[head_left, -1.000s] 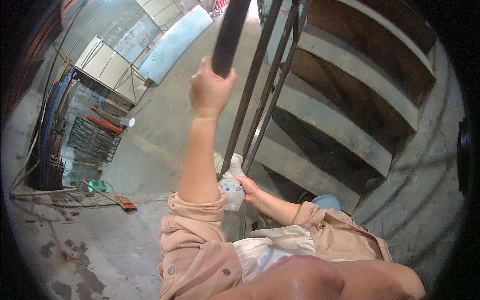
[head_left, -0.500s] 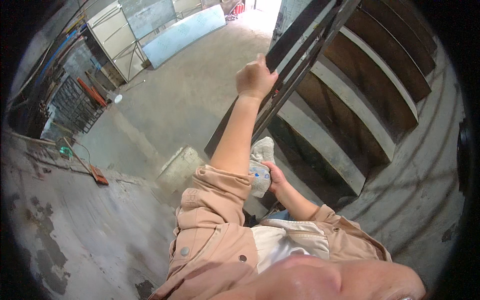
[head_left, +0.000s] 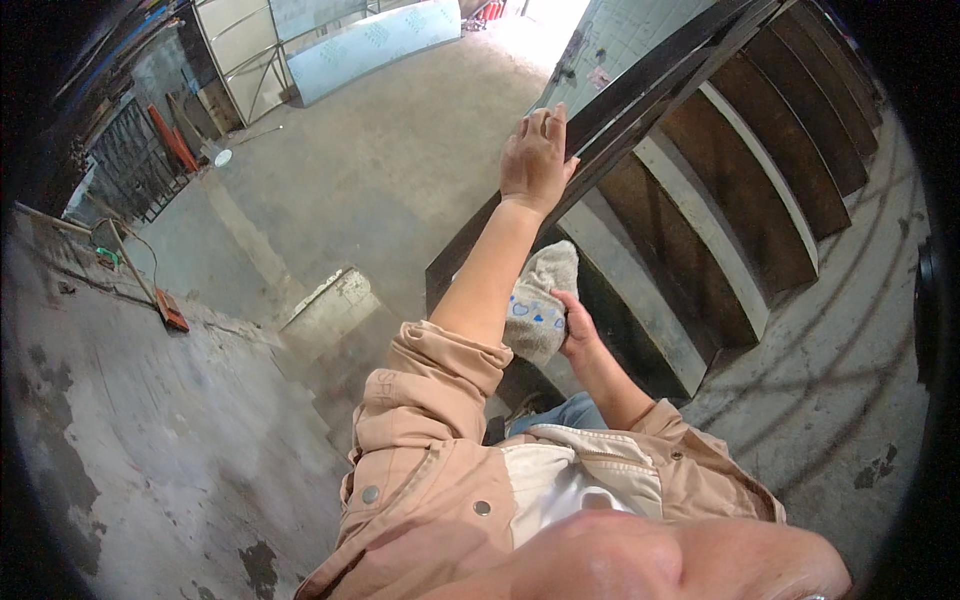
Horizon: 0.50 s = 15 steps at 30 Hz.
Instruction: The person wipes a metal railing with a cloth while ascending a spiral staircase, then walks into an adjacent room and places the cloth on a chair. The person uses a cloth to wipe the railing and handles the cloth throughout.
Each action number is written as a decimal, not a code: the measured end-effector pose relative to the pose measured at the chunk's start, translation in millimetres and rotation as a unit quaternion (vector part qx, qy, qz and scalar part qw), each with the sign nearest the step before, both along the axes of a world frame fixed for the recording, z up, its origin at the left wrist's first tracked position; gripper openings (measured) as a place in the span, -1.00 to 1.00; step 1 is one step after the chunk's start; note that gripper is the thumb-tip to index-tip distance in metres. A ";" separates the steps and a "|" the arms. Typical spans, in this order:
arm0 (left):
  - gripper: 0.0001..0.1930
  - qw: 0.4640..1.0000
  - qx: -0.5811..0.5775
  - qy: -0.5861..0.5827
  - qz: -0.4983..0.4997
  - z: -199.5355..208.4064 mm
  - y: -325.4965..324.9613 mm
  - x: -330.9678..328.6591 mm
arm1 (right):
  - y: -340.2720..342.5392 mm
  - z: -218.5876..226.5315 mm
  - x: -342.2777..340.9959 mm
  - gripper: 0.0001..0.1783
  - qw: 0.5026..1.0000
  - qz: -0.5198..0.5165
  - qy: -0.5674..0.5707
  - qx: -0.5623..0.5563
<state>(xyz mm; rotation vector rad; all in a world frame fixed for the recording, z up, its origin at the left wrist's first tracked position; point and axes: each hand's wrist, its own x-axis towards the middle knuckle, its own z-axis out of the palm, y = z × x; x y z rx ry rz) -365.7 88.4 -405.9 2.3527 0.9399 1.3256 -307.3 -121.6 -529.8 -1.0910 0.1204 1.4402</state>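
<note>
My left hand (head_left: 537, 165) lies on a dark handrail (head_left: 650, 95), fingers stretched forward and the thumb out to the right. It holds nothing. A crumpled grey cloth (head_left: 540, 325) with blue heart shapes is in my right hand (head_left: 579, 325), whose thumb and fingers close round its right edge. Part of the cloth is hidden behind my left forearm. Both hands are at the staircase (head_left: 735, 170), which has dark and grey bands across its steps and runs down the right side.
A pale block (head_left: 335, 300) stands on the concrete floor (head_left: 370, 170) left of the rail. Farther off lean a light-blue panel (head_left: 375, 55) and white framed panels (head_left: 240, 50). An orange-headed tool (head_left: 170, 310) rests along the left wall (head_left: 180, 430).
My left hand has gone from curled to stretched-out fingers on the rail. My right hand and the cloth have risen slightly and shifted right in the view. The view itself has moved a little.
</note>
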 end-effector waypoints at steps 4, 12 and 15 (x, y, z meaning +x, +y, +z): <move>-0.27 0.998 0.044 -0.055 0.005 -19.7 -19.2 -21.8 | 13.3 14.6 9.8 -0.55 0.999 -0.021 -0.039 0.014; -0.04 0.983 -0.131 -0.091 -0.095 -82.3 -157.7 -103.9 | 12.2 56.9 -5.3 -0.54 0.925 0.240 -0.269 0.120; 0.13 0.937 -0.312 -0.131 -0.087 -108.0 -188.4 -123.6 | 10.4 63.7 -29.7 -0.35 0.846 0.419 -0.320 0.080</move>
